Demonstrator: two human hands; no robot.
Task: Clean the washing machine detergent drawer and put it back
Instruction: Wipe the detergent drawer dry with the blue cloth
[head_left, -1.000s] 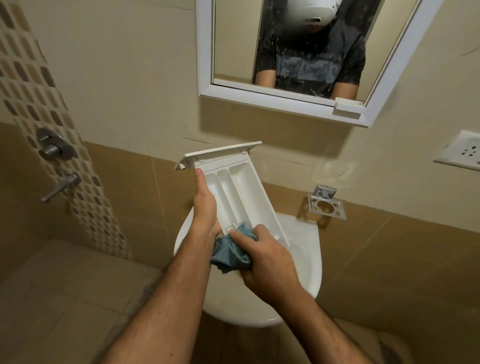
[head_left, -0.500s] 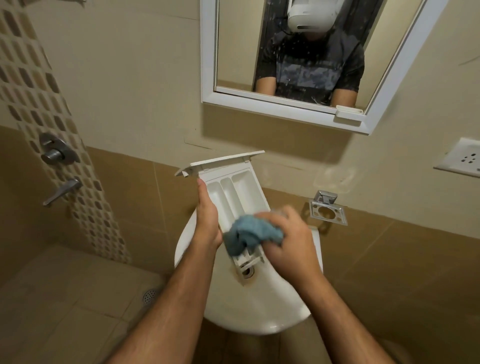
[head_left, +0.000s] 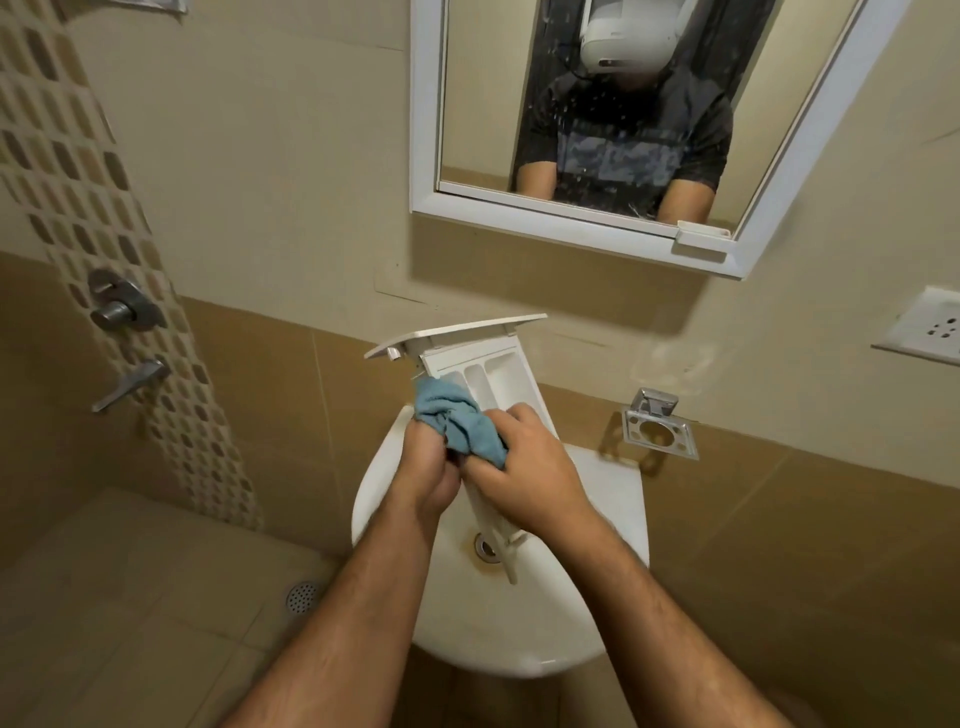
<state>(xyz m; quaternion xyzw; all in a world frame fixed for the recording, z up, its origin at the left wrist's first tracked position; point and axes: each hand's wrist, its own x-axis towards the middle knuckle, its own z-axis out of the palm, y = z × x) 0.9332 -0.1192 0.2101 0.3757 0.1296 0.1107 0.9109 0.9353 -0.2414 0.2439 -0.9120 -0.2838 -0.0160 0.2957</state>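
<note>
- The white detergent drawer (head_left: 496, 374) is held tilted over the white wash basin (head_left: 613, 499), front panel uppermost and toward the wall, rear end pointing down over the basin's drain (head_left: 485, 548).
- Three compartments show at the drawer's upper end; the rest is hidden by the hands and the cloth.
- The left hand (head_left: 426, 475) is curled around the drawer's left side edge, gripping it; its fingertips are hidden under the cloth.
- The right hand (head_left: 524, 467) clutches a bunched blue cloth (head_left: 457, 421) and presses it onto the drawer's left compartment, just above the left hand.
- The two hands touch at the middle of the drawer.
- On the wall to the right of the basin sits a chrome holder (head_left: 660, 431) with a round opening.
- Above the basin hangs a white-framed mirror (head_left: 426, 104), which reflects a person in a dark shirt wearing a white headset.
- A white socket plate (head_left: 927, 325) is at the right edge, and chrome shower fittings (head_left: 124, 306) are on the left wall.
- A round floor drain (head_left: 303, 596) lies on the tiled floor, left of the basin.
</note>
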